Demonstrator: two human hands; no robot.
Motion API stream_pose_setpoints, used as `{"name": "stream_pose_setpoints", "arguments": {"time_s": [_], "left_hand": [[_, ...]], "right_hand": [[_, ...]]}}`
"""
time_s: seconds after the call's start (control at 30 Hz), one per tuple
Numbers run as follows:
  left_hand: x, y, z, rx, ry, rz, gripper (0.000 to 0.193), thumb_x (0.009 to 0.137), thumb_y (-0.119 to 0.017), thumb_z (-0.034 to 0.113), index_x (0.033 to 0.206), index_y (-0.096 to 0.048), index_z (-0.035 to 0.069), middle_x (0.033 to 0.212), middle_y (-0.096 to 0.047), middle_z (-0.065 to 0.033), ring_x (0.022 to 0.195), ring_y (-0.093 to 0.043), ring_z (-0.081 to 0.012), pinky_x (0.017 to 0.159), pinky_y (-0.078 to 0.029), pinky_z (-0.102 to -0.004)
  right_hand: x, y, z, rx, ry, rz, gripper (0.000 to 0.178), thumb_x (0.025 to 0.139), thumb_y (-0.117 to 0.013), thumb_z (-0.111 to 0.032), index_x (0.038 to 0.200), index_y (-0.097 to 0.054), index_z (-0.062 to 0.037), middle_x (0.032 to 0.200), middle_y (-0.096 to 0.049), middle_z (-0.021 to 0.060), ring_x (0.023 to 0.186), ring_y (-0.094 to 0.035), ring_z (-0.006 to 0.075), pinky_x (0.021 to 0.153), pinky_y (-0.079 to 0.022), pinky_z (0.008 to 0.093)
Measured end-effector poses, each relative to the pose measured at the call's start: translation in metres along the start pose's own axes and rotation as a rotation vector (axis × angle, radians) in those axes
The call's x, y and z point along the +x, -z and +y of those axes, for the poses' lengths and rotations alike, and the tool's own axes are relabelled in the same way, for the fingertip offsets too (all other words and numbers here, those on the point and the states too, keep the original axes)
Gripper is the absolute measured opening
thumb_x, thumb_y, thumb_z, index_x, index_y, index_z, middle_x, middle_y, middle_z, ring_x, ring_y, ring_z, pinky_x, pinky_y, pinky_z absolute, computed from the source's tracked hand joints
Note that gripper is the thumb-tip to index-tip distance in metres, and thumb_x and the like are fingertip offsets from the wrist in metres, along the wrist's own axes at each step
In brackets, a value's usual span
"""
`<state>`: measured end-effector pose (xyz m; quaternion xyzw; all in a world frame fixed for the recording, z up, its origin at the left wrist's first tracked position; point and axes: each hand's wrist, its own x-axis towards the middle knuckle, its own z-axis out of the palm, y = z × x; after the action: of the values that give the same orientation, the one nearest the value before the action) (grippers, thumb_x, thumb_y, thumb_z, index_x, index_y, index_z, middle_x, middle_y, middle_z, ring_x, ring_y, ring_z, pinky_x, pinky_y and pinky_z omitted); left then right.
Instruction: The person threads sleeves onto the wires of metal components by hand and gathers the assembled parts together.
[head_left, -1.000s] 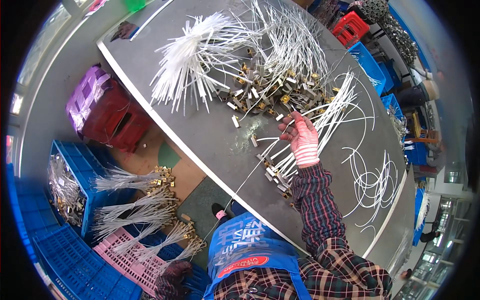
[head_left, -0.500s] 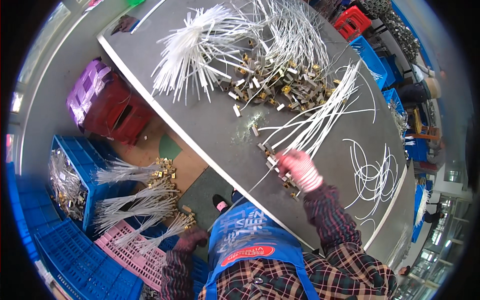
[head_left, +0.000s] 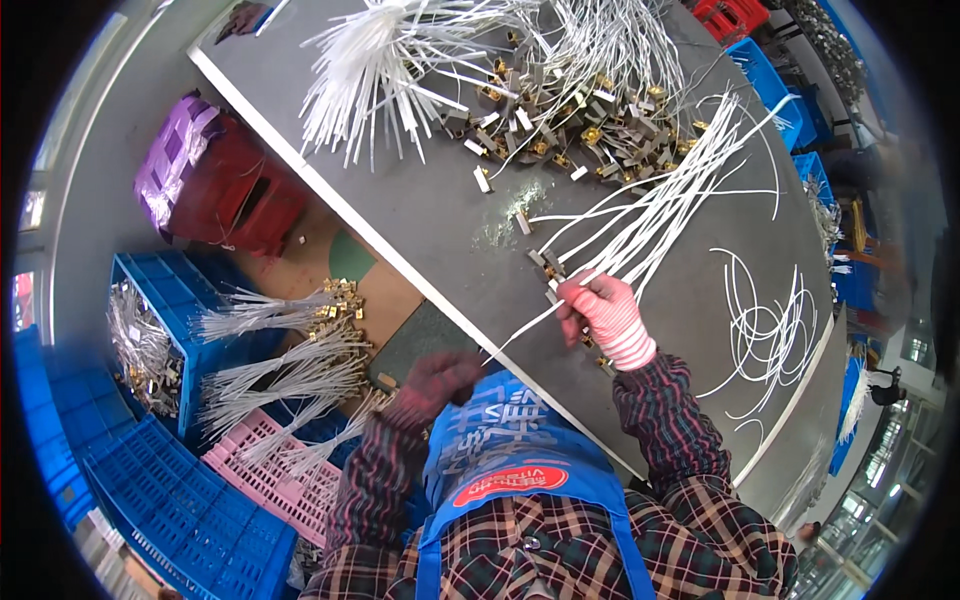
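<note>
My right hand (head_left: 608, 318), in a red-and-white striped glove, is closed at the near end of a bundle of white wires (head_left: 665, 215) on the grey table. From its fingertips a single white wire (head_left: 525, 328) runs out over the table's near edge. Small metal-and-white connector pieces (head_left: 545, 263) lie beside and partly under this hand. My left hand (head_left: 447, 380), in a dark red glove, is raised in front of the apron close to that wire's free end. Motion smears its fingers, so I cannot tell whether they touch the wire.
A heap of brass-and-grey connectors (head_left: 590, 135) and a sheaf of white tubes (head_left: 385, 75) lie farther back. Coiled wires (head_left: 765, 330) are at the right. Left of the table stand a red stool (head_left: 250, 205), a blue crate (head_left: 185, 340) and a pink basket (head_left: 270, 470) under wire bundles.
My left hand has risen from beside the wire bundles at the lower left toward the table edge. My right hand stays by the connectors, with the single wire still stretching from it.
</note>
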<state>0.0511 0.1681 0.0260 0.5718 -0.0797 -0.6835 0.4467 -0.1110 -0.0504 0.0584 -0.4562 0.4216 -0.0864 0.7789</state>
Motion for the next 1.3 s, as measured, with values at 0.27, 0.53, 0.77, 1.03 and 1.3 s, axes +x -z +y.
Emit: {"name": "stream_pose_setpoints", "arguments": {"time_s": [0.27, 0.53, 0.77, 1.03, 1.3], "left_hand": [[0.055, -0.063, 0.063, -0.165, -0.155, 0.059, 0.037, 0.09, -0.049, 0.031, 0.114, -0.054, 0.004, 0.067, -0.054, -0.0044, 0.051, -0.049, -0.0111, 0.045, -0.04, -0.0249], [0.087, -0.107, 0.081, 0.047, -0.205, 0.229, 0.03, 0.092, -0.051, 0.028, 0.112, -0.054, 0.007, 0.073, -0.055, -0.004, 0.058, -0.053, -0.0124, 0.048, -0.043, -0.0264], [0.113, -0.128, 0.077, 1.149, -0.822, 0.373, 0.032, 0.083, -0.059, 0.027, 0.106, -0.057, 0.004, 0.093, -0.055, -0.0153, 0.084, -0.054, -0.0323, 0.076, -0.045, -0.0434], [0.123, -0.105, 0.115, 1.213, -0.793, 0.662, 0.046, 0.077, -0.063, 0.034, 0.113, -0.056, 0.007, 0.109, -0.054, -0.0179, 0.1, -0.05, -0.0346, 0.087, -0.04, -0.0477], [0.166, -0.03, 0.128, 1.248, -0.742, 0.897, 0.036, 0.073, -0.067, 0.024, 0.106, -0.06, 0.011, 0.105, -0.058, -0.0159, 0.097, -0.055, -0.0337, 0.086, -0.042, -0.0463]], "right_hand": [[0.008, -0.003, 0.017, 0.047, -0.105, -0.048, 0.028, 0.088, -0.058, -0.023, 0.093, -0.058, 0.0042, 0.073, -0.062, 0.0121, 0.051, -0.059, 0.0171, 0.044, -0.051, 0.0282], [0.011, 0.124, -0.004, -0.065, 0.117, 0.636, 0.028, 0.09, -0.055, -0.025, 0.1, -0.057, 0.0012, 0.074, -0.06, 0.0072, 0.048, -0.054, 0.0126, 0.042, -0.047, 0.025], [0.035, 0.3, -0.005, -1.012, -0.097, 1.189, 0.058, 0.08, -0.055, -0.053, 0.099, -0.062, 0.0014, 0.086, -0.064, 0.023, 0.081, -0.064, 0.0338, 0.075, -0.05, 0.0408], [0.036, 0.34, 0.009, -1.019, -0.164, 1.212, 0.034, 0.073, -0.066, -0.03, 0.089, -0.064, 0.0006, 0.074, -0.065, 0.016, 0.07, -0.064, 0.0271, 0.068, -0.049, 0.0368], [0.018, 0.278, 0.039, 0.423, 0.107, 0.735, 0.023, 0.081, -0.067, -0.02, 0.099, -0.059, -0.0092, 0.077, -0.058, 0.0001, 0.051, -0.047, 0.009, 0.041, -0.031, 0.0228]]}}
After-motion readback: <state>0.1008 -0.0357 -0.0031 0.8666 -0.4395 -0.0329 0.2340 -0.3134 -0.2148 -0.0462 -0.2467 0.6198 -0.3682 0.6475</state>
